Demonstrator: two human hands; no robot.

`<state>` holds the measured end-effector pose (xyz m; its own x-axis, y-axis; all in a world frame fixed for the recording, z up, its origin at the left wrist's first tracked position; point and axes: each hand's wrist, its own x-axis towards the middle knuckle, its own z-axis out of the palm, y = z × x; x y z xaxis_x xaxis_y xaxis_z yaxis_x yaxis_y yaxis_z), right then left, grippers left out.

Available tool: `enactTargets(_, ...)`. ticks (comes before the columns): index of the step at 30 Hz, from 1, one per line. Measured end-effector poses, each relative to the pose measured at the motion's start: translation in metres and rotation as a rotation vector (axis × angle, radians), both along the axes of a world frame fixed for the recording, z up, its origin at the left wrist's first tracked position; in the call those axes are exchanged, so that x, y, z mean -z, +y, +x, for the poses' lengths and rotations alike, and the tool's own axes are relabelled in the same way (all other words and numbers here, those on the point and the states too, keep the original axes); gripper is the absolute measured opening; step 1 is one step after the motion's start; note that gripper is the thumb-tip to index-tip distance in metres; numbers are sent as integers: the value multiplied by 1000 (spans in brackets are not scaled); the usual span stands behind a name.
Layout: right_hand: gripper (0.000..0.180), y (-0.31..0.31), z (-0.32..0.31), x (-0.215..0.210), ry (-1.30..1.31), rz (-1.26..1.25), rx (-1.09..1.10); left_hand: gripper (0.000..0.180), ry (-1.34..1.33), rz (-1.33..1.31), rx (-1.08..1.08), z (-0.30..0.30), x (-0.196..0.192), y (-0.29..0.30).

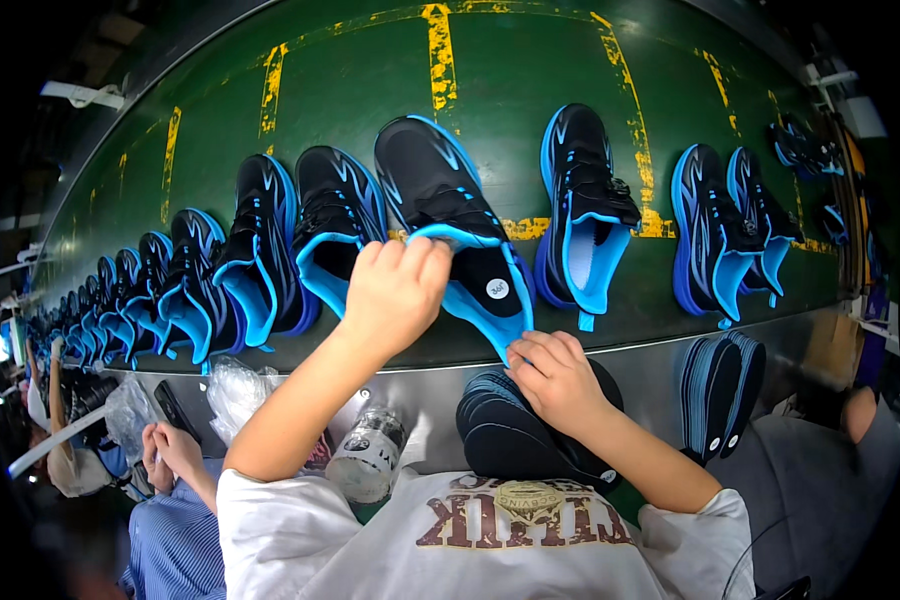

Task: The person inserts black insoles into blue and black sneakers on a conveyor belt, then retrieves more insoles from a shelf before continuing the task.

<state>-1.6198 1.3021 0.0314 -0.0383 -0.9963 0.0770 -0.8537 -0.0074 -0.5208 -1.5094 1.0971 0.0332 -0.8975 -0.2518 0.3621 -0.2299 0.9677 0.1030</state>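
A black sneaker with bright blue trim (425,165) lies toe-away on the green belt, straight ahead of me. My left hand (398,295) is closed on the tongue side of its opening. The fingers of my right hand (558,378) pinch the blue heel edge, pulling the collar wide. Inside the shoe a dark insole with a round white sticker (475,275) shows; its front end is hidden under the upper. Below my right hand lies a fanned stack of dark insoles (505,430), partly covered by that hand and wrist.
Similar sneakers (260,245) run in a long row to the left; one sneaker (580,200) and a pair (710,230) stand to the right. On the metal ledge are a clear bottle (367,455), plastic bags (238,395) and more insoles (712,390). A co-worker's hands (173,450) are at left.
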Motion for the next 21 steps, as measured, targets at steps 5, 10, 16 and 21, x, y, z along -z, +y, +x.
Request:
enactTargets(5,24,-37,-15,4,153,-75,-30,13,304,1728,-390,25,-36,-7)
enactTargets(10,22,-50,-29,33,210,-74,-44,19,840,1791,-463,98,-65,49)
enactTargets(16,22,16,-117,24,353,-106,186,18,618,1310,-839,189,-49,141)
enactTargets(21,28,78,-199,17,463,81,482,14,161,546,-835,181,-21,175)
